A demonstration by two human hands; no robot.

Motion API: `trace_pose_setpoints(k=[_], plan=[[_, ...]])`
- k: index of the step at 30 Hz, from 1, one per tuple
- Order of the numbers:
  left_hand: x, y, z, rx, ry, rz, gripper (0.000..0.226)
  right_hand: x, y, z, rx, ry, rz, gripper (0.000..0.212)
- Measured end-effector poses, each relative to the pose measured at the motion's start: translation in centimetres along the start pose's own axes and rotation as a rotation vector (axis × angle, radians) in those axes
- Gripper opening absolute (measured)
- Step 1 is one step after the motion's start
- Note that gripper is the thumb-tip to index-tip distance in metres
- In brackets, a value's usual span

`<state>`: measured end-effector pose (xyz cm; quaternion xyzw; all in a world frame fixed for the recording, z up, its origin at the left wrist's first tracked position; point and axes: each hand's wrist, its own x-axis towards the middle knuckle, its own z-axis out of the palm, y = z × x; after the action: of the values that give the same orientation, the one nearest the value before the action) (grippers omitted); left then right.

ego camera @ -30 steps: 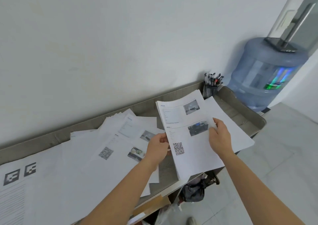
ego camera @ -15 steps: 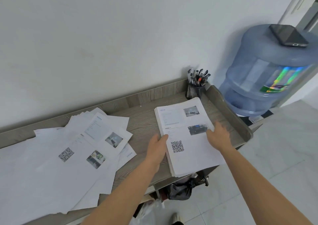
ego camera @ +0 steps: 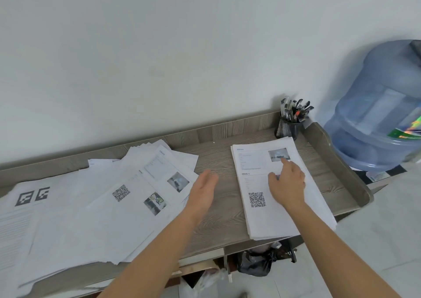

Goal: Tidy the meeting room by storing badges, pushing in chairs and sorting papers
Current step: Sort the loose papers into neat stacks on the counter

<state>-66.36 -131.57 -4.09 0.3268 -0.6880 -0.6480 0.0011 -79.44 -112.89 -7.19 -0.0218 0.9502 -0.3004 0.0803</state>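
Note:
A squared-up stack of printed sheets (ego camera: pixel 255 220) lies at the right end of the wooden table (ego camera: pixel 218 161), its top page showing photos and a QR code. My right hand (ego camera: pixel 287 183) rests flat on that stack, index finger stretched toward the upper photo, holding nothing. My left hand (ego camera: pixel 202 190) hovers open, edge-on, over bare wood between the stack and a loose, fanned spread of papers (ego camera: pixel 95 197) covering the table's left half.
A mesh cup of pens (ego camera: pixel 290 124) stands at the back right corner. A blue water jug (ego camera: pixel 378 115) sits just past the table's raised right rim (ego camera: pixel 341 161). Dark bags (ego camera: pixel 257 261) lie under the table. The wall runs directly behind.
The stack, held up in both hands a second ago, now lies on the table. My left hand has let go and drifted left; my right hand stays pressed on top.

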Motion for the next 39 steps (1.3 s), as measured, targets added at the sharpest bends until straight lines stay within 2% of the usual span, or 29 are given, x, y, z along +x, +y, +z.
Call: trace_pose_setpoints(k=[4, 7, 10, 13, 15, 17, 19, 21, 25, 27, 30, 32, 34, 39], plan=[[0.7, -1.9, -6.8, 0.276, 0.145, 0.143, 0.046, -2.7, -4.8, 2.4, 0.158, -0.132, -0.148, 0.048], [0.8, -4.3, -13.6, 0.47, 0.196, 0.183, 0.046, -5.8, -8.7, 5.3, 0.113, -0.254, -0.268, 0.038], [0.5, -6.8, -19.7, 0.652, 0.264, 0.146, 0.048, -9.1, -11.9, 9.0, 0.02, -0.353, -0.319, 0.034], [0.2, -8.8, -24.5, 0.825, 0.272, 0.103, 0.052, -12.2, -14.1, 13.1, -0.164, -0.405, -0.315, 0.052], [0.2, -9.8, -27.1, 0.927, 0.243, 0.065, 0.055, -13.7, -15.3, 15.3, -0.362, -0.347, -0.353, 0.065], [0.2, -10.4, -28.6, 0.999, 0.185, 0.013, 0.057, -14.4, -16.0, 16.2, -0.441, -0.304, -0.373, 0.081], [0.1, -11.3, -29.6, 1.01, 0.149, -0.022, 0.058, -14.4, -16.5, 16.7, -0.454, -0.287, -0.387, 0.097], [0.0, -12.1, -30.0, 1.002, 0.181, 0.012, 0.056, -13.9, -16.7, 17.0, -0.449, -0.29, -0.375, 0.104], [0.5, -12.4, -30.9, 0.939, 0.311, 0.127, 0.05, -13.9, -16.8, 17.7, -0.384, -0.29, -0.293, 0.083], [1.2, -12.3, -31.5, 0.91, 0.361, 0.144, 0.052, -14.1, -16.6, 18.0, -0.379, -0.275, -0.266, 0.085], [2.3, -12.5, -32.2, 0.901, 0.463, 0.044, 0.066, -14.1, -16.2, 17.9, -0.408, -0.257, -0.272, 0.085], [3.0, -12.7, -32.2, 0.887, 0.457, -0.095, 0.075, -14.1, -15.8, 17.6, -0.435, -0.261, -0.281, 0.084], [3.3, -12.7, -31.4, 0.88, 0.427, -0.157, 0.08, -14.2, -15.1, 17.2, -0.457, -0.264, -0.292, 0.082], [3.1, -12.2, -28.3, 0.911, 0.323, -0.014, 0.079, -14.2, -13.8, 16.6, -0.459, -0.258, -0.296, 0.072]])
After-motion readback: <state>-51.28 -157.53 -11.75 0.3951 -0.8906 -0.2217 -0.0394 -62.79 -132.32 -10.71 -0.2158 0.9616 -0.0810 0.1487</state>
